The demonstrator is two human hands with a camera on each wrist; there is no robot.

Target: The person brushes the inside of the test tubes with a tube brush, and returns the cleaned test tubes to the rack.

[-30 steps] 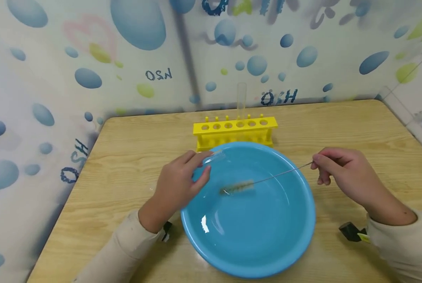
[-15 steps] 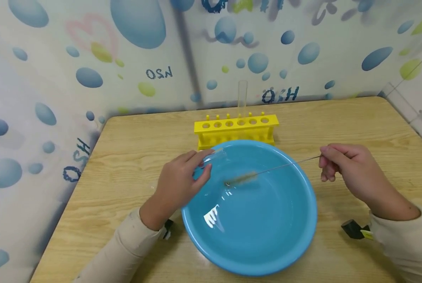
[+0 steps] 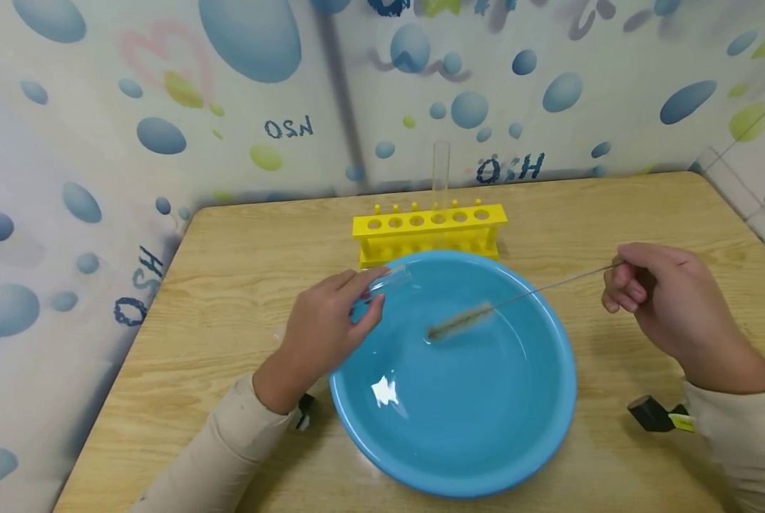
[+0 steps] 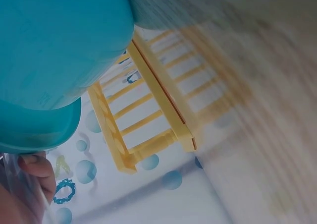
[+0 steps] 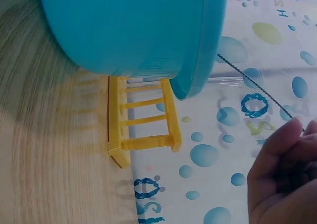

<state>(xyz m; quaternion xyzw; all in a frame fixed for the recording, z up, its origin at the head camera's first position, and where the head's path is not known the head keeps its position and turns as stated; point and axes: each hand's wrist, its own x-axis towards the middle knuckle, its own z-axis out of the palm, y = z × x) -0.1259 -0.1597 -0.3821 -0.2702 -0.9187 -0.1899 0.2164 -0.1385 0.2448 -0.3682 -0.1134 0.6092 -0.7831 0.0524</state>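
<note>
My right hand (image 3: 671, 306) pinches the thin twisted-wire handle of a test tube brush (image 3: 462, 322) between thumb and fingers, to the right of the blue basin (image 3: 453, 488). The brush's bristly head hangs over the basin, its tip at the water. At the basin's upper left rim, my left hand (image 3: 324, 324) holds a clear glass test tube (image 3: 387, 280), its far end pointing right over the basin. In the left wrist view the same tube (image 4: 32, 189) lies within the curled fingers. The right wrist view shows the wire (image 5: 257, 87) running from the fingertips past the basin's rim.
Behind the basin stands a yellow test tube rack (image 3: 430, 226) with several holes. One upright test tube (image 3: 441, 171) is in it. The wooden table (image 3: 247, 263) meets a patterned wall (image 3: 356, 85) at the back.
My right hand has moved right and slightly away, drawing the brush rightward over the basin. The left hand and its test tube have stayed nearly still.
</note>
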